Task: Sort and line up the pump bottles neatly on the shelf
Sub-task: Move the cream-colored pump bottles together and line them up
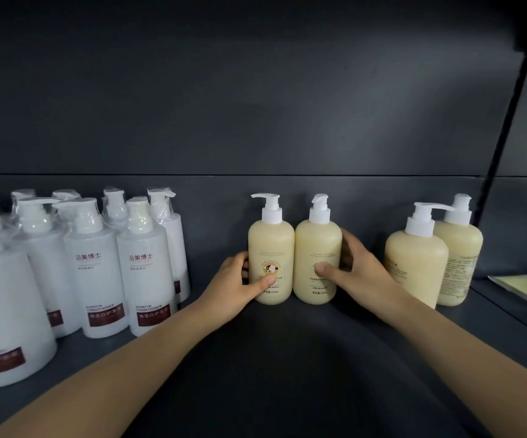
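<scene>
Two cream pump bottles stand upright side by side, touching, at the back of the dark shelf. My left hand grips the left cream bottle, thumb across its label. My right hand grips the right cream bottle, thumb on its front. The left bottle's pump nozzle points left; the right one's faces forward. Two more cream pump bottles stand to the right, labels turned away.
Several white conditioner pump bottles in plastic wrap crowd the shelf's left side. Yellow-green flat packs lie at the far right edge. A black slanted strut rises at the right. The shelf's dark back wall stands just behind the bottles.
</scene>
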{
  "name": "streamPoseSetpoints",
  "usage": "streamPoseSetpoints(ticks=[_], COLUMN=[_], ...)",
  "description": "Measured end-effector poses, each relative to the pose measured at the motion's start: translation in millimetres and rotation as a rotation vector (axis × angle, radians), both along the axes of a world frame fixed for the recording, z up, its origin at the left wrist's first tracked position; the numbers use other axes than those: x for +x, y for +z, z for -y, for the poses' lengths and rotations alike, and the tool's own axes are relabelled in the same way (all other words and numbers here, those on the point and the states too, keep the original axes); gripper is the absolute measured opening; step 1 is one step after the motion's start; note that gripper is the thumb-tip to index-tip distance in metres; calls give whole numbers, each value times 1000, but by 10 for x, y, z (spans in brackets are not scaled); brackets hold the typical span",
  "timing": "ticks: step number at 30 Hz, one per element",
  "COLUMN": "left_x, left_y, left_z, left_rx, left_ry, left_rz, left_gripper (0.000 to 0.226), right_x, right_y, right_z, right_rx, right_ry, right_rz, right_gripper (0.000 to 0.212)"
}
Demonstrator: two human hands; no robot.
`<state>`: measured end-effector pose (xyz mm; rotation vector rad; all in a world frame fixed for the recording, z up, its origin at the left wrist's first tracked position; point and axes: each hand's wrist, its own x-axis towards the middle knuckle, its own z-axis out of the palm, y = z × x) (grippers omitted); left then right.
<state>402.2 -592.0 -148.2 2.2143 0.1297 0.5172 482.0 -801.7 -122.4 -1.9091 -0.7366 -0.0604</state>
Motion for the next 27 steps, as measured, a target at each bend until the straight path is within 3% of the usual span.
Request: streamPoseSetpoints(ticks=[11,17,23,27], left_x=[40,70,25,2], left_y=[10,1,92,156], left_z=[-18,-52,18,12], left_rx=[-40,-6,32,265], left_ry=[31,-2,-12,46], left_rz=[7,1,-18,-59], left_gripper=[57,54,51,50], right_x=[-12,-7,-79,-171], right_y=[-15,23,120,205], right_z=[-31,-11,-2,11], right_rx=[41,46,-80,-302], right_ry=[-57,-47,-85,-111], right_rz=[33,-48,-21,14], right_gripper=[67,73,75,74])
